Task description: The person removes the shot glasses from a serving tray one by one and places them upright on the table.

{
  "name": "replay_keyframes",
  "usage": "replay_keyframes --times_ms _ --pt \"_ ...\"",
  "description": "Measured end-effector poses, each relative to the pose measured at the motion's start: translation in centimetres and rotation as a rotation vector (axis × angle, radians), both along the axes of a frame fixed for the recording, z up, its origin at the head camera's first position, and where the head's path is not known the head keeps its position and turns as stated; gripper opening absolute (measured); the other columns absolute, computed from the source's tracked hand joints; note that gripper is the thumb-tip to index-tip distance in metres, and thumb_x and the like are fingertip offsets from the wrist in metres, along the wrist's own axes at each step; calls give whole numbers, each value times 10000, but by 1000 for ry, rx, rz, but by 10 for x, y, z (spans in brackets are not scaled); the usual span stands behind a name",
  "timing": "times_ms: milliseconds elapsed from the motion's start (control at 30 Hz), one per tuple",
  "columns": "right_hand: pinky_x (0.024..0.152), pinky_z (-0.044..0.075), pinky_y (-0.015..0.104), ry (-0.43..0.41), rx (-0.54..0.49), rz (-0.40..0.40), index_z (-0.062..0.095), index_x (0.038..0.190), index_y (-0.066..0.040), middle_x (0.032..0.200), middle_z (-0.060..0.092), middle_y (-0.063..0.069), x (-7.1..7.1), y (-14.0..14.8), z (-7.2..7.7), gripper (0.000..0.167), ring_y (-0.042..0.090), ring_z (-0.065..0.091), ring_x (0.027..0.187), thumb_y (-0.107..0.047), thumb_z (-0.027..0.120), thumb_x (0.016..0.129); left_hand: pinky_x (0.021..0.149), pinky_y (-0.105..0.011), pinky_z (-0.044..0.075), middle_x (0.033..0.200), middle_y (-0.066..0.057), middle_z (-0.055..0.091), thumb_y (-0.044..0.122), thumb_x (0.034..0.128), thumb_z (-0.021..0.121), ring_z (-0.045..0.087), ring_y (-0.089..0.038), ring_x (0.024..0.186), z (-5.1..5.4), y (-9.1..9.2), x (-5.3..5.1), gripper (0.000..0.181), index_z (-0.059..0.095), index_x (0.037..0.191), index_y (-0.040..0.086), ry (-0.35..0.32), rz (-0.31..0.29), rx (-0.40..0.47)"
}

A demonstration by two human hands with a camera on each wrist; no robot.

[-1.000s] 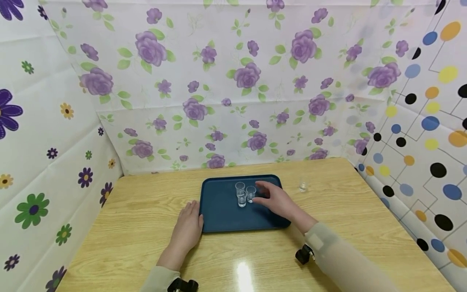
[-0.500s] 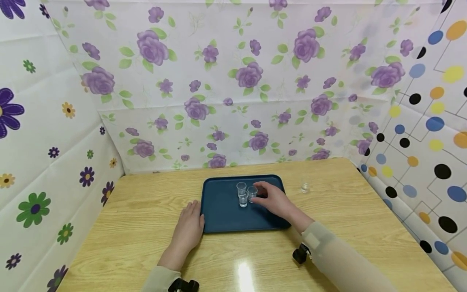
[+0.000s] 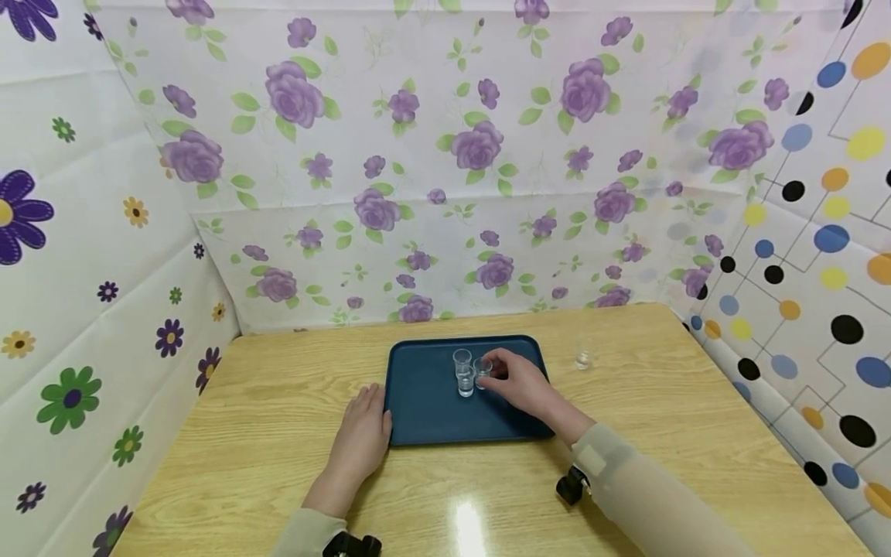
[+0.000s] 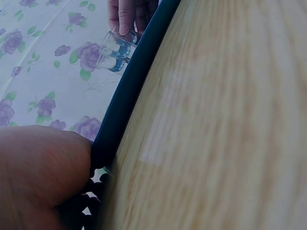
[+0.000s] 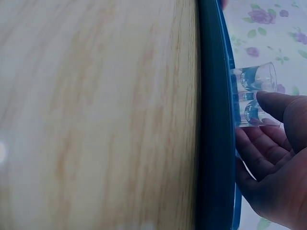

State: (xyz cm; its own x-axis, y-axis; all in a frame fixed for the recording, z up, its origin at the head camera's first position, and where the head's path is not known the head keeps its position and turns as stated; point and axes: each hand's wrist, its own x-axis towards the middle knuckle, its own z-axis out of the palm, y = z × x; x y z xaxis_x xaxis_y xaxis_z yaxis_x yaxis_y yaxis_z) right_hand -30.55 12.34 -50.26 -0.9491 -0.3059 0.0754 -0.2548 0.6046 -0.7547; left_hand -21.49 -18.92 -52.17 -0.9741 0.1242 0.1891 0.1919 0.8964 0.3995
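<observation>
Three small clear glasses stand upright in a tight cluster on the dark blue tray: a back left glass, a front glass and a right glass. My right hand comes from the right and holds the right glass between thumb and fingers, the thumb seen against it in the right wrist view, where the hand partly hides it. My left hand rests along the tray's left edge with its fingers extended. In the left wrist view part of that hand lies beside the tray's rim.
Another clear glass stands on the wooden table, right of the tray. Flowered cloth hangs behind the table, and dotted cloth borders its right side.
My right hand has moved slightly left, and its thumb and fingers have closed from a wider gap onto the right glass. My left hand keeps its place at the tray.
</observation>
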Motion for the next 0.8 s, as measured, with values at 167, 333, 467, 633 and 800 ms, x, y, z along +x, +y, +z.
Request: replay_keyframes --times_ms 167,333,467,633,800 --pt "864 605 409 8 9 -12 722 1296 -175 1126 725 -33 1 -2 2 286 140 690 1032 -283 809 1046 1299 -647 299 1626 -368 463 84 1138 587 381 -514 1570 0 0 0 500 489 1555 -174 6 -2 4" --pt "864 607 402 26 22 -25 729 1284 -170 1113 727 -37 3 0 0 285 124 683 1005 -312 805 1049 1298 -646 301 1629 -364 463 87 1141 586 381 -513 1570 -1 0 0 502 486 1561 -170 4 -4 -5" --pt "857 611 393 40 17 -30 734 1275 -169 1105 731 -41 6 3 1 285 114 683 983 -325 805 1048 1298 -645 304 1631 -360 463 91 1141 588 387 -510 1567 -2 0 0 506 484 1565 -165 9 -3 -14" --pt "883 620 411 54 -12 -22 737 1277 -164 1130 740 -32 9 12 6 283 134 702 1005 -318 804 1049 1301 -641 299 1632 -359 462 93 1143 581 384 -509 1570 -2 0 -1 503 484 1565 -165 5 -1 -10" --pt "918 630 435 59 -17 -22 736 1288 -162 1167 747 -13 15 24 13 285 167 720 1057 -321 792 1058 1303 -639 297 1633 -359 460 98 1146 577 380 -509 1572 -2 -1 -1 506 481 1567 -164 1 -2 -12"
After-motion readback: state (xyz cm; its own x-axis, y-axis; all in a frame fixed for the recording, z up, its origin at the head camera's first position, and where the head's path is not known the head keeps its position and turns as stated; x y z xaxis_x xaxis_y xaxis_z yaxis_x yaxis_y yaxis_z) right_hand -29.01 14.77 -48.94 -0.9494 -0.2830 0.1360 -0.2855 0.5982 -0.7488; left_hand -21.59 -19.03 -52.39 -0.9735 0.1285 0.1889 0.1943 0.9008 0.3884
